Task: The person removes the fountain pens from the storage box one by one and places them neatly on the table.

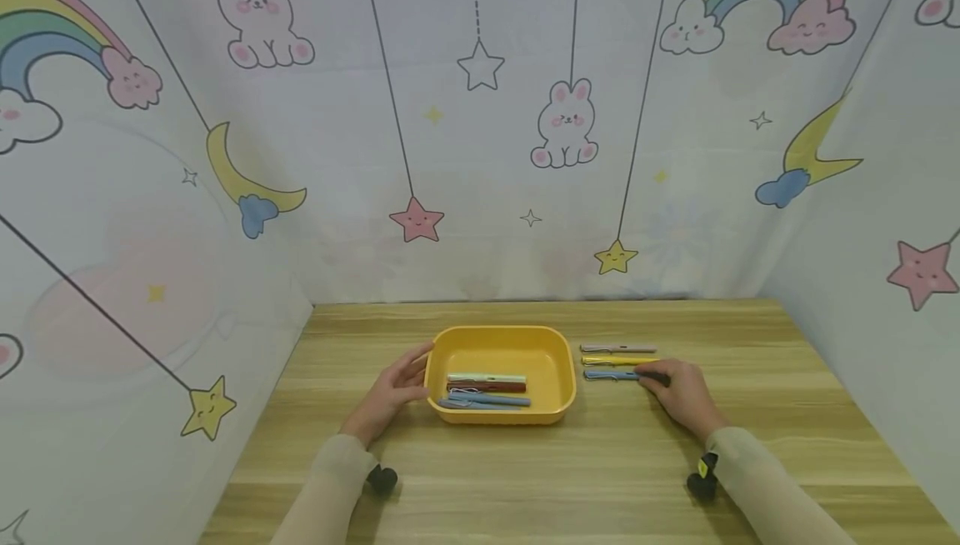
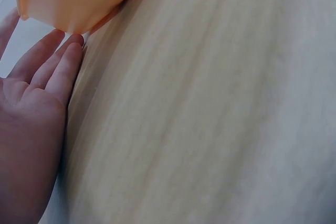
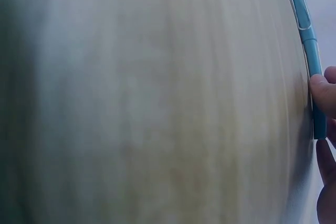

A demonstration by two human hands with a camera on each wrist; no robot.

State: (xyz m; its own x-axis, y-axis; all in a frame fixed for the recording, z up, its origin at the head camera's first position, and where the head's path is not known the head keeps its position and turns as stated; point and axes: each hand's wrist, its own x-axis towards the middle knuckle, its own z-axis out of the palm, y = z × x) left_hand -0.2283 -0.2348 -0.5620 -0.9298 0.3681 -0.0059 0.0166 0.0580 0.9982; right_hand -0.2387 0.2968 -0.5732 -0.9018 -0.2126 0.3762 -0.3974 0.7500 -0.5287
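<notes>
A yellow tray (image 1: 501,417) stands mid-table, holding several pens, among them a pale green pen (image 1: 487,377), a dark brown one and blue ones. My left hand (image 1: 386,396) rests at its left side, extended fingers touching the wall; in the left wrist view the fingertips (image 2: 76,39) lie under the tray's edge (image 2: 79,9). To the right of the tray, my right hand (image 1: 684,392) pinches a blue pen (image 1: 611,376) by its right end. In the right wrist view the thumb presses on this pen (image 3: 304,19), which lies along the table surface.
Just behind the blue pen lie a yellow pen (image 1: 618,360) and a greyish pink pen (image 1: 618,349), roughly parallel. A wood-grain table (image 1: 540,487) carries everything. White printed curtains (image 1: 495,262) close off the back and both sides.
</notes>
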